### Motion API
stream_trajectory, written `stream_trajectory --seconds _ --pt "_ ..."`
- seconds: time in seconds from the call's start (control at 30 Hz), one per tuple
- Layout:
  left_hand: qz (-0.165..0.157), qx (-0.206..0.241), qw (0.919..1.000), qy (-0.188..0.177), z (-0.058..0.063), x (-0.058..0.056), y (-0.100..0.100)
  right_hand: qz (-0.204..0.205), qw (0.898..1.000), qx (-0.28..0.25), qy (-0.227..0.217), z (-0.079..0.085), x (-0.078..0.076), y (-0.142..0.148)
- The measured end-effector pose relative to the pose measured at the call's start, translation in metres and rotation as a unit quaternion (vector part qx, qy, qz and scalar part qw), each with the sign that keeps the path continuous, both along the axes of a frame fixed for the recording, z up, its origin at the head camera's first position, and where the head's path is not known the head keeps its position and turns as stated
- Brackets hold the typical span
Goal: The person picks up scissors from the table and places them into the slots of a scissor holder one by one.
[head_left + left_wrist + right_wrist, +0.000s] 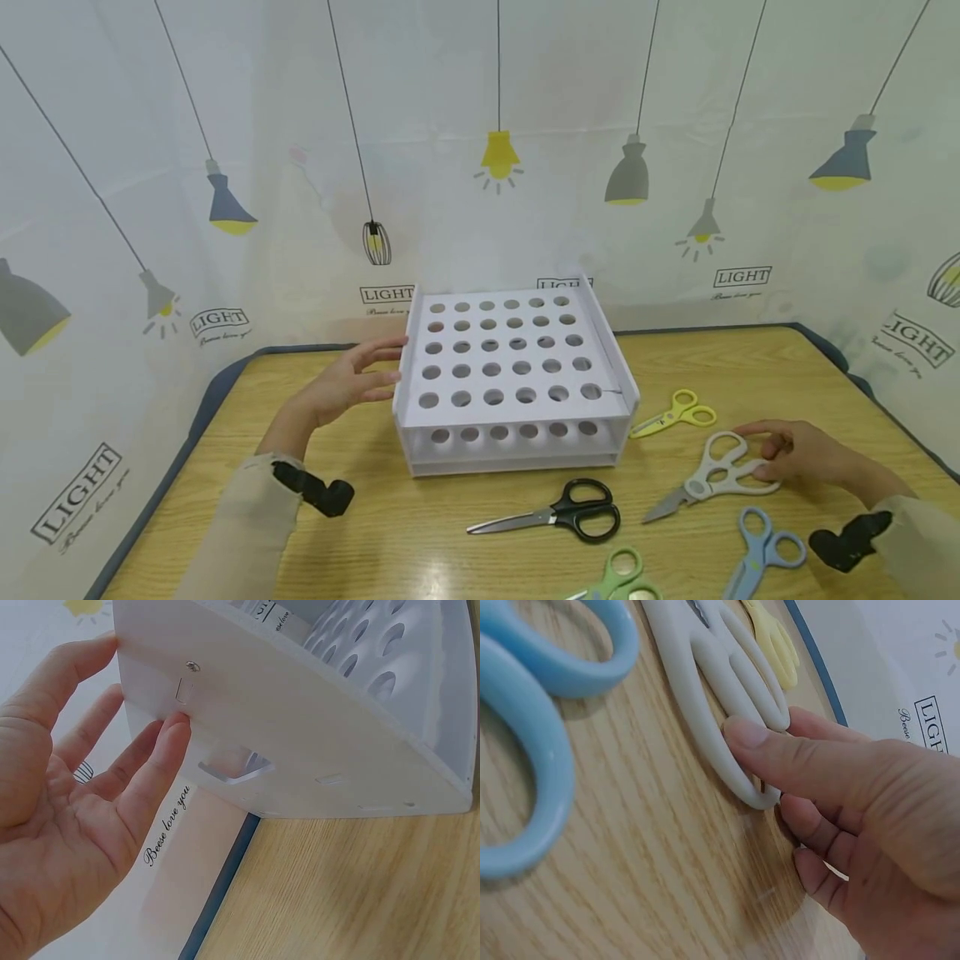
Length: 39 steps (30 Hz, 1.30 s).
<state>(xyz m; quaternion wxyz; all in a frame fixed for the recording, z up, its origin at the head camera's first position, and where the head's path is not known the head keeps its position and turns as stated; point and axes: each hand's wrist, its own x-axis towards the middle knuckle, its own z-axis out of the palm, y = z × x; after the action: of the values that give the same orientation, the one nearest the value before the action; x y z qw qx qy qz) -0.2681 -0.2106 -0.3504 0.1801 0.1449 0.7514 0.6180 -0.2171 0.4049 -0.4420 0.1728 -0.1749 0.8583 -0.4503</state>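
Note:
My right hand (806, 454) is at the handles of white kitchen scissors (701, 483). In the right wrist view, my thumb lies on one handle loop of these scissors (679, 667) and the forefinger reaches behind the other loop. Their blades point to the left and toward me in the head view. My left hand (341, 387) is at the left wall of a white rack (513, 417) with rows of round holes. Seen from the left wrist, its fingers are extended, with the fingertips against the outer face of that side panel (300, 727).
Black-handled scissors (577, 512) lie in front of the rack. Yellow scissors (678, 412) are at its right side. Nearer to me are blue scissors (761, 550) and green scissors (618, 575), both cut off by the frame. A lamp-printed curtain (450, 192) surrounds the wooden table (360, 533).

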Motion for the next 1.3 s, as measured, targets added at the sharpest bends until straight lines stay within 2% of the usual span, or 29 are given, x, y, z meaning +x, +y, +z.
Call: stream_trajectory --seconds 0.3,0.5,0.9,1.07,1.3 --pt "-0.007 0.004 1.0000 0.005 -0.0022 -0.0016 -0.0008 0.037 0.997 -0.005 0.063 -0.0053 -0.0018 0.0070" --pt "-0.006 0.003 1.0000 0.004 -0.0017 -0.0028 -0.0008 0.064 0.994 -0.025 0.082 -0.0034 -0.0020 0.0083" --pt "-0.006 0.015 0.9999 -0.001 -0.0035 -0.0012 -0.0008 0.048 0.996 -0.022 0.071 -0.0042 0.0000 0.0041" --pt "-0.001 0.016 0.9999 -0.002 -0.0034 -0.0014 -0.0009 0.041 0.996 -0.024 0.080 -0.0027 0.0009 0.0046" --pt "-0.011 0.021 0.9997 0.000 -0.0038 -0.0022 -0.0009 0.038 0.994 -0.011 0.097 0.0010 0.0002 0.0057"
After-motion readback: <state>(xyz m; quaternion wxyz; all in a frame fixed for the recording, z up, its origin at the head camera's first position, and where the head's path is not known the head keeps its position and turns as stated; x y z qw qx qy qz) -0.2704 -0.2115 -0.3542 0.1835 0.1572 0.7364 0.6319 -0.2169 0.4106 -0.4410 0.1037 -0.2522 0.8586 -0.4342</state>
